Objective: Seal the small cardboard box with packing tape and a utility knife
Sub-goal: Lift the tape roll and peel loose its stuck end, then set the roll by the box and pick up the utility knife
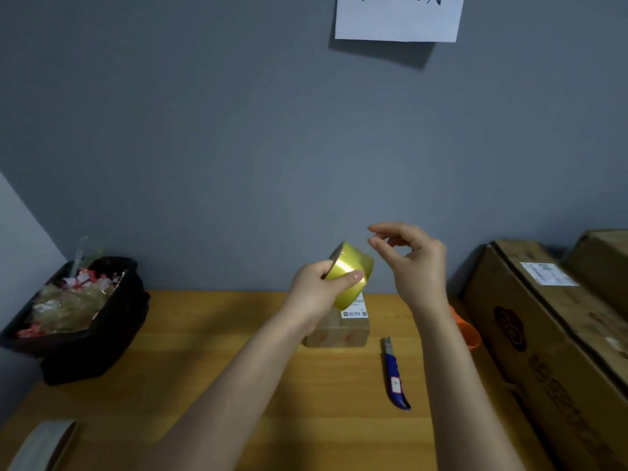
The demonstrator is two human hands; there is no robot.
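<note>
At frame centre, the left hand (317,294) grips the tape roll (350,275), its fingers wrapped around it. The right hand (413,263) hovers just beside, empty, thumb and forefinger nearly pinched. The box (339,329) sits below on the desk (204,351).

Left hand (319,294) gripped yellow tape roll (350,275) above small cardboard box (339,329) | right hand (413,263) poised beside, fingers curled | utility knife (394,375) lay on tabletop (210,362)

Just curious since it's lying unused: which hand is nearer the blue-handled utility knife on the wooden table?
Right. The right hand hovers above the blue-handled utility knife; the left hand, gripping the yellow tape roll, is further left.
</note>
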